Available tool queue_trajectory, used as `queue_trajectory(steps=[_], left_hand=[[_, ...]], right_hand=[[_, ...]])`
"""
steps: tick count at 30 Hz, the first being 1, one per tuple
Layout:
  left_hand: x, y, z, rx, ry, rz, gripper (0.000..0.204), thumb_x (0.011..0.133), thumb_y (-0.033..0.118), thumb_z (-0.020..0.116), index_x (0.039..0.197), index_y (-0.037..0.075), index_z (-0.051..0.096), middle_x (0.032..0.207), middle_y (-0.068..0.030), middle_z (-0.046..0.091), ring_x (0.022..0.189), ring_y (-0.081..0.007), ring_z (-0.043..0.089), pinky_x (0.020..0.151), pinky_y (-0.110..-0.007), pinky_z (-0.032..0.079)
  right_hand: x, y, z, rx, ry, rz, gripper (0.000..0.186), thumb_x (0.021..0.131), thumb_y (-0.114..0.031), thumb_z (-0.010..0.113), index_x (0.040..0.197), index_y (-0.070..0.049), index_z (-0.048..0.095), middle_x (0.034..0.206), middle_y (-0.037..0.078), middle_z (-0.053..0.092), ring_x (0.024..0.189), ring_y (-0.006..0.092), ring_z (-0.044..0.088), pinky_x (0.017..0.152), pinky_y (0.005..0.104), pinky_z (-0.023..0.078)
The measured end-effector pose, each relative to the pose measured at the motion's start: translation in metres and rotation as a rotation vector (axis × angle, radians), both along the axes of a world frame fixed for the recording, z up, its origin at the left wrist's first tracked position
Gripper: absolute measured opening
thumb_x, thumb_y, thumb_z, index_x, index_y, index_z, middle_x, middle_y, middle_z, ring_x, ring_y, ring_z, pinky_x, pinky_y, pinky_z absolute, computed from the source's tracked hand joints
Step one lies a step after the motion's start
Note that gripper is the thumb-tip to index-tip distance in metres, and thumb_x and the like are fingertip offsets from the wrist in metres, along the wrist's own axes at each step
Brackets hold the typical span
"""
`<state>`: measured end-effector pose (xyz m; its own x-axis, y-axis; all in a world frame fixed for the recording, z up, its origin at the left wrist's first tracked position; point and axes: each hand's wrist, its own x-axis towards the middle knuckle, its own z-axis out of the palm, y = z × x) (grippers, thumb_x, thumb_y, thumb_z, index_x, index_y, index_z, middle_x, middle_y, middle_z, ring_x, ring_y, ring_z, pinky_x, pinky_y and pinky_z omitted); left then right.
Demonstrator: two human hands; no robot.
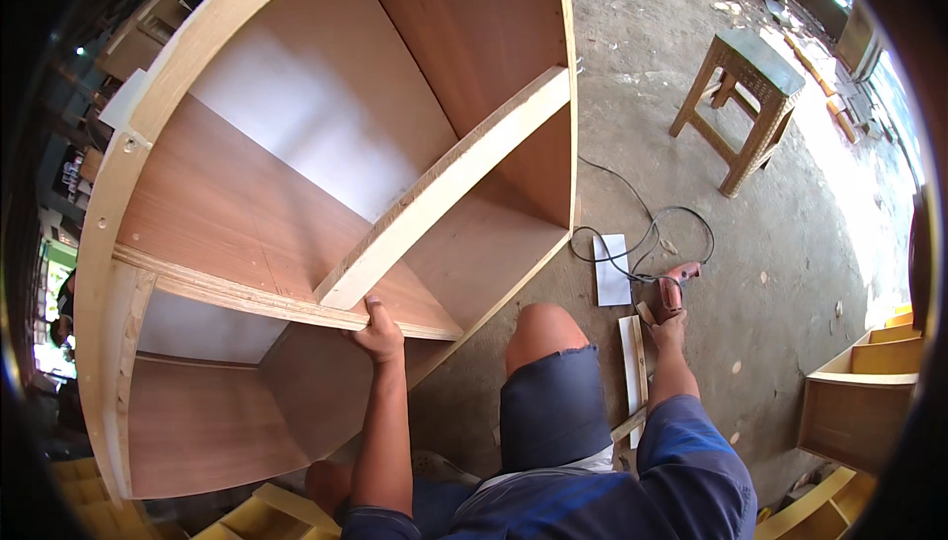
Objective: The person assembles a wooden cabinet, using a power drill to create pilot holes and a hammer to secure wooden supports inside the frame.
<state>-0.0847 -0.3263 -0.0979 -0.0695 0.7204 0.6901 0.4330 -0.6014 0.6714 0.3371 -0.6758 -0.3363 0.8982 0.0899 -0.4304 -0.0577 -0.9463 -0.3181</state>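
A large wooden cabinet frame with reddish-brown inner panels and a pale back fills the left side. My left hand grips the front edge of its plywood shelf panel, thumb on top, just below the end of a light wooden strip that slants across the opening. Down on the right, my right hand is closed round a red corded power drill held low by the floor. Its fingertips are partly hidden, and so is the drill's working end.
A black cord loops over the concrete floor beside a white board piece. Narrow wood offcuts lie next to my knee. A wooden stool stands at the upper right. Box-like wooden pieces sit at the right rim.
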Motion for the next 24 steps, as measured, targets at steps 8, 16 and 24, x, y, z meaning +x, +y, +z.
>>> queue_trajectory(steps=[8, 16, 24], left_hand=[[-0.001, 0.001, -0.008, 0.016, -0.046, -0.044, 0.03, 0.092, 0.01, 0.06, 0.11, -0.013, 0.066, 0.104, -0.0211, 0.072, 0.092, -0.0296, 0.069, 0.077, -0.042, 0.055], [0.012, -0.007, 0.015, 0.072, 0.139, 0.007, 0.034, 0.088, 0.012, 0.063, 0.114, -0.01, 0.066, 0.11, -0.0299, 0.069, 0.104, -0.0482, 0.066, 0.091, -0.052, 0.051], [0.002, -0.02, 0.021, -0.147, -0.026, -0.119, 0.058, 0.082, 0.019, 0.072, 0.127, -0.013, 0.054, 0.115, -0.0296, 0.062, 0.106, -0.0425, 0.063, 0.092, -0.049, 0.05]], right_hand=[[0.01, 0.032, 0.028, 0.06, 0.137, 0.089, 0.074, 0.068, -0.012, 0.075, 0.128, 0.006, 0.038, 0.114, 0.03, 0.066, 0.107, 0.041, 0.069, 0.086, 0.0432, 0.058], [0.002, 0.063, 0.188, 0.041, 0.222, 0.696, 0.058, 0.063, -0.02, 0.08, 0.117, -0.01, 0.064, 0.101, 0.024, 0.072, 0.093, 0.0358, 0.073, 0.078, 0.0411, 0.058], [-0.035, 0.09, 0.351, 0.032, 0.071, 0.956, 0.042, 0.06, -0.022, 0.087, 0.089, 0.002, 0.069, 0.073, 0.013, 0.071, 0.061, 0.0234, 0.069, 0.055, 0.0378, 0.054]])
